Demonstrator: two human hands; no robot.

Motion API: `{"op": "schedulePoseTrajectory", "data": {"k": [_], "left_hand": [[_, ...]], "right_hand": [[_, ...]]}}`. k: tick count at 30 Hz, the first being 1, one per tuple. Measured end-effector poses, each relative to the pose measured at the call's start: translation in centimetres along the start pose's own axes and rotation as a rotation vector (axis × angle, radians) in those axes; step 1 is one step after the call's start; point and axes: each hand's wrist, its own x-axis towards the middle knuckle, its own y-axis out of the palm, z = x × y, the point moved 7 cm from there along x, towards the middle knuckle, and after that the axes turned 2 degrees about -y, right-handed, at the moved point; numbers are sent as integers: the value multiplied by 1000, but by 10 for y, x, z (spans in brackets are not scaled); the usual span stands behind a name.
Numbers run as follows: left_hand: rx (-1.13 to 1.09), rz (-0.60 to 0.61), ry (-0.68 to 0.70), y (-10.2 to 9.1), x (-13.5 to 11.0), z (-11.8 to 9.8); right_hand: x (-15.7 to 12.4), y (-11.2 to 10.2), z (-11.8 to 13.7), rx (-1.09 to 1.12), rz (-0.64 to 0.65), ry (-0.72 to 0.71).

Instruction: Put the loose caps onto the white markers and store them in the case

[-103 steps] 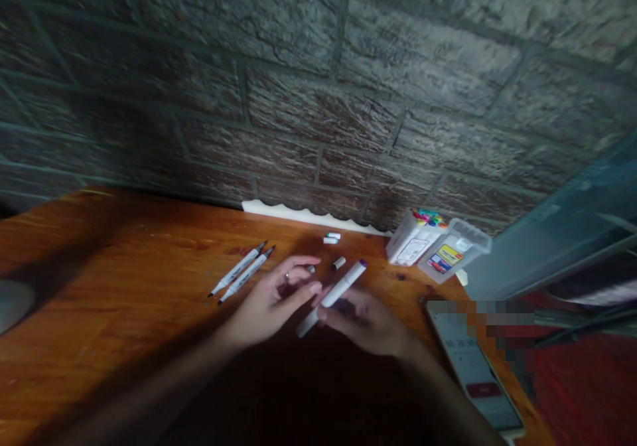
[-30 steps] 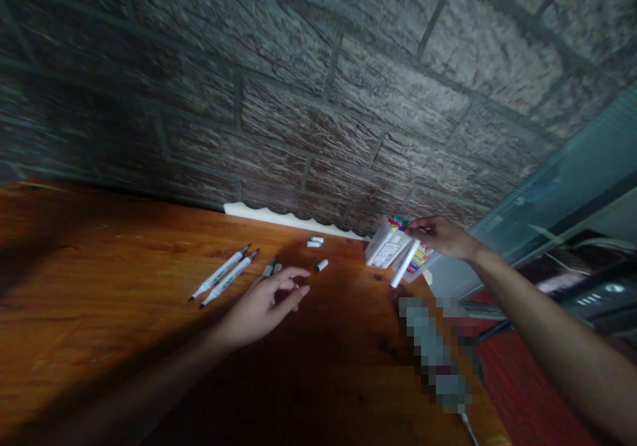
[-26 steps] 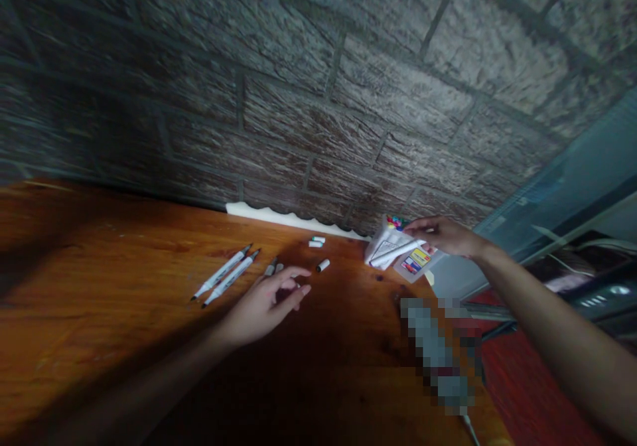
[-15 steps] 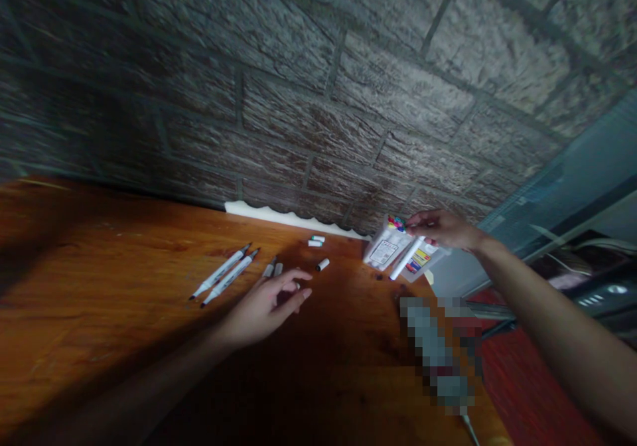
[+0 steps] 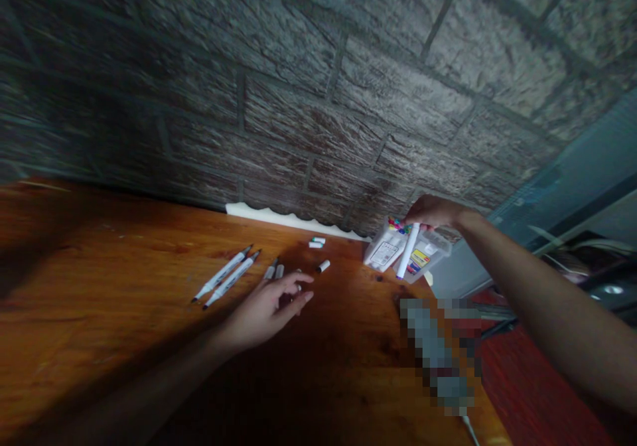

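Note:
My right hand pinches the top end of a white marker and holds it nearly upright in front of the clear marker box, which has coloured caps showing at its top. My left hand rests on the wooden table with its fingers loosely spread and nothing in them. Its fingertips lie by a small cap. Two uncapped markers lie side by side left of that hand. Two more short marker ends poke out just above the fingers.
Loose caps and another cap lie near the brick wall. A white scalloped strip runs along the wall's foot. A blurred-out flat object lies at the table's right edge, with clutter beyond it.
My right hand carried the white marker from the middle of the table to the box, then raised it from slanted to nearly upright. My left hand stayed on the table.

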Motion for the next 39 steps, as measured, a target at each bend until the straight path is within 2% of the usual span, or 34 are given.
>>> {"op": "schedulePoseTrajectory", "data": {"k": [7,13,18,22,27,33,39], "left_hand": [[26,10,13,3,-2,3],[24,9,12,2,-2,1],[49,4,35,2,-2,-1],[55,13,27,3,-2,0],[79,4,45,2,-1,1],[81,17,7,2,-2,-1],[111,3,18,3,-3,-3]], "right_hand": [[-2,1,4,-50,45,64],[0,2,2,-67,11,93],[0,6,-3,-32,-34,88],[-3,11,-2,35,-3,66],[-17,3,-3,140,3,19],[-42,-17,-25,259,-86,-42],[-52,-3,-33,273,-6,-83]]}}
